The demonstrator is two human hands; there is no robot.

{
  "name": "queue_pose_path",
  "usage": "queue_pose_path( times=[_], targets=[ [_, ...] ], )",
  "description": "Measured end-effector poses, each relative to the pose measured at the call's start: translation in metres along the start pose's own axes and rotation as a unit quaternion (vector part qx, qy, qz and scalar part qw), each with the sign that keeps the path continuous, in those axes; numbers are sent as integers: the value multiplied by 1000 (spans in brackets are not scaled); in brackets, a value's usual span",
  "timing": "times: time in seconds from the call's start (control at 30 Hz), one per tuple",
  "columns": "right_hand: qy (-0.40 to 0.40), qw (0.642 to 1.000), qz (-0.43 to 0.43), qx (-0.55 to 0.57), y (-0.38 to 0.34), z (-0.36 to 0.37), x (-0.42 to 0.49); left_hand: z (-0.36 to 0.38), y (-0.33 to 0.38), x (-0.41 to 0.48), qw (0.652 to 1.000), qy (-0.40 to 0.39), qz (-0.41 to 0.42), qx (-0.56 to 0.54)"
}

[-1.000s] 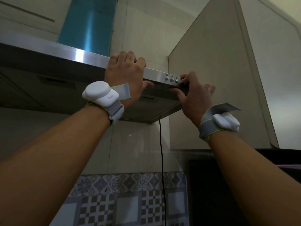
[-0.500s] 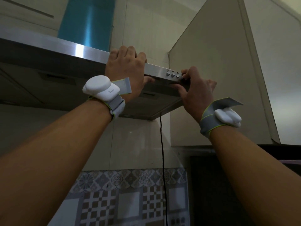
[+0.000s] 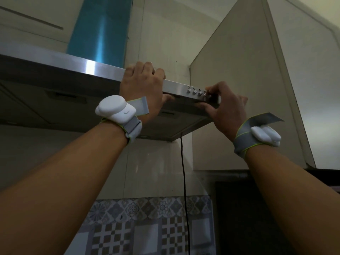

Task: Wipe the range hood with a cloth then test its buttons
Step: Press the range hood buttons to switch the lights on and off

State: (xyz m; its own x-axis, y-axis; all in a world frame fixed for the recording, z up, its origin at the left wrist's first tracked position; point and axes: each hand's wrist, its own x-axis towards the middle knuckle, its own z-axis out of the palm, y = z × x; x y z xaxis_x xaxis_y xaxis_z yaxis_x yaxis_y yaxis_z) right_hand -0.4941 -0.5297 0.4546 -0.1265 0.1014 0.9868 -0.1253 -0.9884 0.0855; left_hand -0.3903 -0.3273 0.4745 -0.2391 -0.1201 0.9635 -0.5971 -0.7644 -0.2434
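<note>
Head view, looking up at the brushed stainless-steel range hood point(image 3: 79, 66). Its front strip runs from 9 o'clock toward centre frame, with a blue-filmed chimney duct point(image 3: 100, 28) rising at 11 o'clock.

Left hand point(image 3: 142, 87): at centre, draped over the strip's top edge, fingers curled over the top, thumb underneath. Closed around the hood's front lip; no cloth visible in it.

Right hand point(image 3: 227, 109): at 3 o'clock of the left hand, at the right end of the strip. Fingers narrowly curled, thumb under the lower edge, one fingertip point(image 3: 208, 89) on or just at the rightmost button; contact cannot be confirmed. The hand carries no loose object.

Row of small round silver buttons point(image 3: 194, 92): on the strip face between the two hands, three fully in view, a fourth partly hidden by the right fingers. Small icons printed above them, too small to read.

White sensor pods on grey straps on both wrists: left point(image 3: 115, 108), right point(image 3: 265, 135).

Black cable point(image 3: 183, 172) hangs from the hood's underside toward 6 o'clock, across the glossy wall and the patterned grey-and-white tiles point(image 3: 147, 227). Beige wall cabinet point(image 3: 244, 70) just beside the hood at 2 o'clock.
</note>
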Motion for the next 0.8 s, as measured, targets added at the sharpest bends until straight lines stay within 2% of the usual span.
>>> queue_pose_path(
  times=[0.27, 0.8],
  targets=[
    [26, 1000, -3, 4, 0, 6, -6, 3, -2, -1, 1000, 10, 2, -1],
    [27, 999, 7, 21, 1, 7, -6, 3, -2, 2, 1000, 16, 9, 9]
  ],
)
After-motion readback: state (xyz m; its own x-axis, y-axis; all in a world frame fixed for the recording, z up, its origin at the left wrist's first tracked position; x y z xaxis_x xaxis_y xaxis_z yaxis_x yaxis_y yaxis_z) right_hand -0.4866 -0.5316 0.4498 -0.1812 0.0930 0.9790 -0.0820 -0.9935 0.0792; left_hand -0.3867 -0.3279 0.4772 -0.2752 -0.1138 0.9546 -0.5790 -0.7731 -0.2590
